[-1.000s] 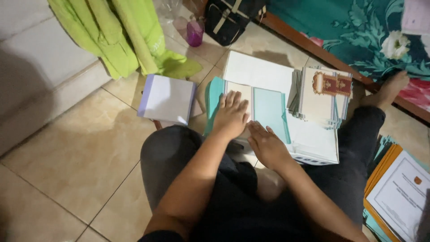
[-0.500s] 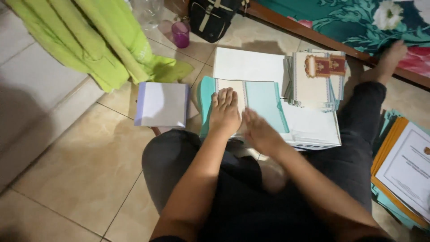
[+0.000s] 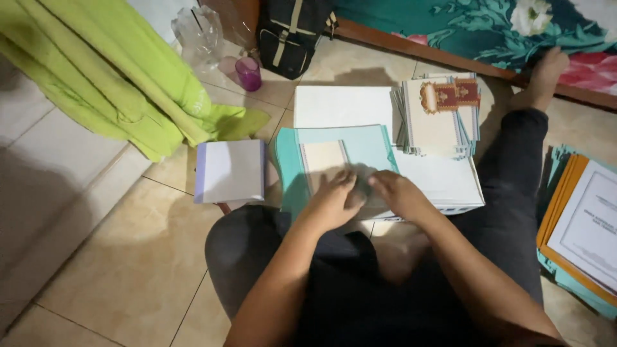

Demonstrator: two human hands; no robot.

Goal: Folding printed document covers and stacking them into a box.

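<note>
Under both hands [image 3: 369,196] — teal folder [image 3: 360,149], partly hidden.

bare tiles [image 3: 128,270] left, card stack [image 3: 437,119] blocking right

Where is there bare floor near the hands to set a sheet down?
Bare tile lies lower left, bordered by the lavender-edged stack, the green cloth and the left knee. Crowded ahead: both hands, left and right, rest on the teal folder, hemmed by white sheets and the card stack.
</note>
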